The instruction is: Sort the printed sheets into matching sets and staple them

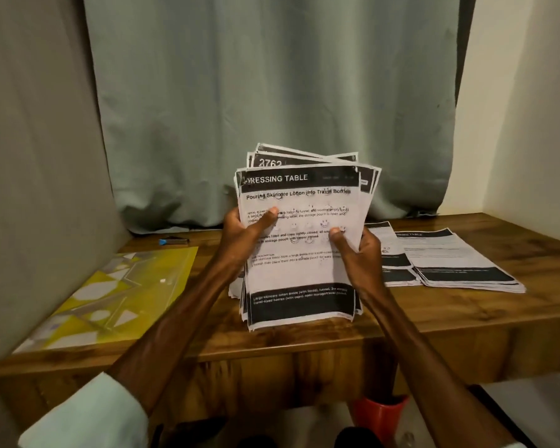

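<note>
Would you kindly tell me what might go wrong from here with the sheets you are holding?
1. The held stack is fanned and uneven, gripped at its sides by the left hand and right hand; sheets may slip out.
2. It is held near the front edge of the table, so loose sheets might fall to the floor.
3. The two piles on the right lie close together and might mix.

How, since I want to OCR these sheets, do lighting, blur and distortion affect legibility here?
Head view: dim, warm light; on the held stack, bold headings read but small print is soft; the piles on the table are blurrier; wide-angle bowing bends the table edge.
</note>
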A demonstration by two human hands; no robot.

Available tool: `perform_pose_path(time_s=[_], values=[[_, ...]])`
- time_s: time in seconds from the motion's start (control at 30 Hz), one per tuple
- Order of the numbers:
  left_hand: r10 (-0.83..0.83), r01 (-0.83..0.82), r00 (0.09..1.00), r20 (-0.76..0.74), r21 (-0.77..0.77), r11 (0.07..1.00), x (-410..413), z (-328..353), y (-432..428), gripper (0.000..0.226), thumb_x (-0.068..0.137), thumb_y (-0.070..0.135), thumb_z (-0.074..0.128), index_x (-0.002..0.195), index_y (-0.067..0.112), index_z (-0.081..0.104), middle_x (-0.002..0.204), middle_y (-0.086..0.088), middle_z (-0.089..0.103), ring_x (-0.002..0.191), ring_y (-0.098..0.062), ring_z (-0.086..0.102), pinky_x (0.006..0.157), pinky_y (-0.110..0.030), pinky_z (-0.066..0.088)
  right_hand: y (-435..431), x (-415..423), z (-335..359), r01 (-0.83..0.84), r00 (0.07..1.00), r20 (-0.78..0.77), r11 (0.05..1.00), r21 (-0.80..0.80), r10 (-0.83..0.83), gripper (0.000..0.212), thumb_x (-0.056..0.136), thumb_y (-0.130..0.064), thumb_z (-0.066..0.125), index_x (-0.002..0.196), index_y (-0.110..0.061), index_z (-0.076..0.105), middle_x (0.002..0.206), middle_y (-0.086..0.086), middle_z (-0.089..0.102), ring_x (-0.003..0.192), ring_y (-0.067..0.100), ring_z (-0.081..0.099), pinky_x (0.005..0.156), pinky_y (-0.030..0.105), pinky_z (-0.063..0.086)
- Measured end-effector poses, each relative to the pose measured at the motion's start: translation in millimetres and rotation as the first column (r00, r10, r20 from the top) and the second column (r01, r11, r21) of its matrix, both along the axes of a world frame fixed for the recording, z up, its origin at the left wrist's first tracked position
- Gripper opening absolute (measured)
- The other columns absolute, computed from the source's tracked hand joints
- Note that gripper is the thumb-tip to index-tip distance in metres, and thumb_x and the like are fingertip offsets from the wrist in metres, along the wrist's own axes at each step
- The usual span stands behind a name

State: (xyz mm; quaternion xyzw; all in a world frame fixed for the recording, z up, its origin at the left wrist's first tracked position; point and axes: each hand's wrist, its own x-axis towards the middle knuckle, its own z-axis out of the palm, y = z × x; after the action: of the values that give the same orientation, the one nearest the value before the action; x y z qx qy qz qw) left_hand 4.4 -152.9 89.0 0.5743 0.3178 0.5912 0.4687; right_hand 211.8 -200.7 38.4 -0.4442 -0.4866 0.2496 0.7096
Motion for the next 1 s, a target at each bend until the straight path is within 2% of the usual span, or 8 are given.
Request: perform_pose_path(time_s=[0.07, 0.1, 0.3, 0.4, 0.57, 0.67, 0.83, 1.0], values=[[0.038, -0.037, 0.999, -0.034, 0.015, 0.999, 0, 0, -1, 0.036, 0.089, 0.024, 0.078, 0.119, 0.014, 0.061, 0.103, 0.002, 0.075, 0.083, -0.009, 0.075, 0.065, -0.021, 0.06, 0, -2, 3, -0.001, 1.0, 0.002, 1.0, -0.001, 0.001, 0.031, 0.097, -0.02, 0.067, 0.126, -0.009, 0.063, 0.105, -0.008, 0.072, 0.087, -0.003, 0.072, 0.063, 0.014, 0.055], [0.048, -0.048, 0.999, -0.023, 0.014, 0.999, 0, 0, 0, 0.04, 0.088, 0.024, 0.078, 0.122, 0.012, 0.06, 0.104, 0.001, 0.074, 0.081, -0.007, 0.075, 0.062, -0.02, 0.058, 0, -3, 5, -0.002, 1.0, 0.002, 1.0, 0.003, 0.002, 0.031, 0.097, -0.02, 0.067, 0.126, -0.009, 0.063, 0.105, -0.008, 0.072, 0.087, -0.003, 0.072, 0.063, 0.013, 0.055], [0.031, -0.03, 0.994, 0.103, -0.01, 1.0, -5, 3, 5, 0.043, 0.082, 0.025, 0.085, 0.118, 0.022, 0.061, 0.111, -0.002, 0.077, 0.096, -0.021, 0.076, 0.084, -0.047, 0.062, 2, -5, 14, -0.014, 1.0, 0.013, 0.999, 0.031, 0.013, 0.028, 0.092, -0.03, 0.071, 0.117, -0.022, 0.064, 0.104, -0.011, 0.073, 0.088, 0.0, 0.072, 0.063, 0.016, 0.056], [-0.013, 0.004, 0.993, 0.118, 0.075, 0.997, -10, 13, 7, 0.034, 0.085, 0.019, 0.082, 0.116, 0.018, 0.066, 0.11, -0.006, 0.077, 0.101, -0.031, 0.074, 0.09, -0.055, 0.058, 3, -1, 27, 0.016, 1.0, 0.025, 0.998, 0.066, -0.017, 0.04, 0.091, -0.037, 0.071, 0.125, -0.02, 0.063, 0.111, -0.007, 0.074, 0.097, 0.008, 0.073, 0.075, 0.026, 0.06], [-0.013, 0.004, 0.997, 0.078, 0.107, 0.994, -6, 29, 8, 0.04, 0.085, 0.02, 0.082, 0.12, 0.014, 0.064, 0.109, -0.006, 0.077, 0.099, -0.028, 0.075, 0.09, -0.055, 0.059, 4, 1, 63, -0.002, 0.998, 0.062, 0.99, 0.141, -0.007, 0.019, 0.102, -0.033, 0.057, 0.12, -0.028, 0.058, 0.108, -0.008, 0.074, 0.092, 0.005, 0.074, 0.066, 0.016, 0.056], [-0.004, -0.006, 0.996, 0.089, 0.117, 0.993, -5, 31, 9, 0.043, 0.084, 0.018, 0.083, 0.121, 0.015, 0.063, 0.109, -0.005, 0.077, 0.097, -0.027, 0.076, 0.087, -0.053, 0.06, 7, 1, 72, -0.018, 0.989, 0.147, 0.988, 0.154, -0.005, 0.021, 0.101, -0.037, 0.059, 0.121, -0.033, 0.057, 0.112, -0.008, 0.074, 0.097, 0.005, 0.073, 0.072, 0.015, 0.057], [0.055, -0.06, 0.998, 0.038, 0.144, 0.988, -5, 28, 11, 0.042, 0.081, 0.018, 0.084, 0.117, 0.018, 0.063, 0.103, 0.0, 0.078, 0.093, -0.022, 0.076, 0.086, -0.049, 0.061, 12, 4, 74, -0.007, 0.982, 0.188, 0.991, 0.134, -0.018, 0.032, 0.092, -0.031, 0.071, 0.121, -0.029, 0.058, 0.111, -0.015, 0.07, 0.093, -0.003, 0.07, 0.069, 0.012, 0.055], [0.042, -0.058, 0.991, 0.125, 0.132, 0.99, -7, 42, 13, 0.033, 0.085, 0.023, 0.082, 0.112, 0.014, 0.067, 0.103, -0.01, 0.078, 0.093, -0.033, 0.076, 0.084, -0.053, 0.061, 14, 6, 79, -0.007, 0.988, 0.153, 0.99, 0.144, -0.016, 0.031, 0.09, -0.017, 0.075, 0.118, -0.013, 0.063, 0.101, -0.007, 0.073, 0.083, -0.003, 0.072, 0.063, 0.011, 0.053]])
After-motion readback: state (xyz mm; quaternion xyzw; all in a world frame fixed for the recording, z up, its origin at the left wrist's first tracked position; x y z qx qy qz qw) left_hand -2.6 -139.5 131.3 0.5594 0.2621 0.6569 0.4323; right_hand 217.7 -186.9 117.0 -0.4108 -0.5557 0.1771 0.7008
